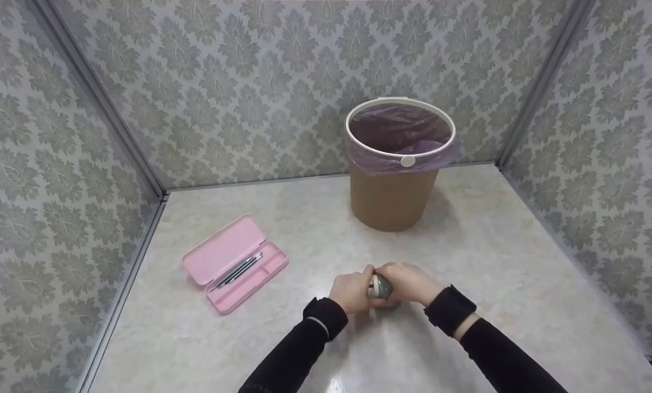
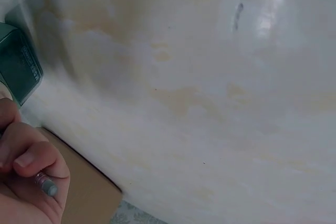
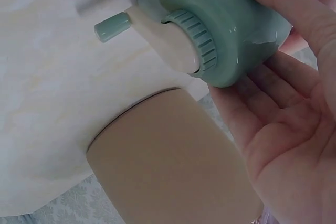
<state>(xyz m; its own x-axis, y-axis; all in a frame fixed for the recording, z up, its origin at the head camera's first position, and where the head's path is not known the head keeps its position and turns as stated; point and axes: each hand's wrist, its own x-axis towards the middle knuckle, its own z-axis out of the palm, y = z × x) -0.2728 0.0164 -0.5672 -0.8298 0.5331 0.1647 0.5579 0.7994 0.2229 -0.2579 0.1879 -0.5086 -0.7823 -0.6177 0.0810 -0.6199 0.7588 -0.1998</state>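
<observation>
A green hand-crank pencil sharpener (image 1: pixel 383 287) is held up between both hands just above the table. My right hand (image 1: pixel 410 281) grips its body, fingers beneath and thumb over it in the right wrist view. There the cream crank with its green knob (image 3: pixel 113 27) points away from the palm. My left hand (image 1: pixel 351 292) touches the near side, and its curled fingers pinch a pencil (image 2: pixel 48 185) whose eraser end shows in the left wrist view. The pencil's other end is hidden. To the left lies an open pink pencil case (image 1: pixel 247 292) holding several pens or pencils (image 1: pixel 239 271).
A brown trash bin (image 1: pixel 391 199) with a purple liner (image 1: pixel 405 128) stands behind the hands, near the back wall. Patterned wall panels (image 1: pixel 282 82) close in the pale table (image 1: pixel 184 349) at the back and on both sides.
</observation>
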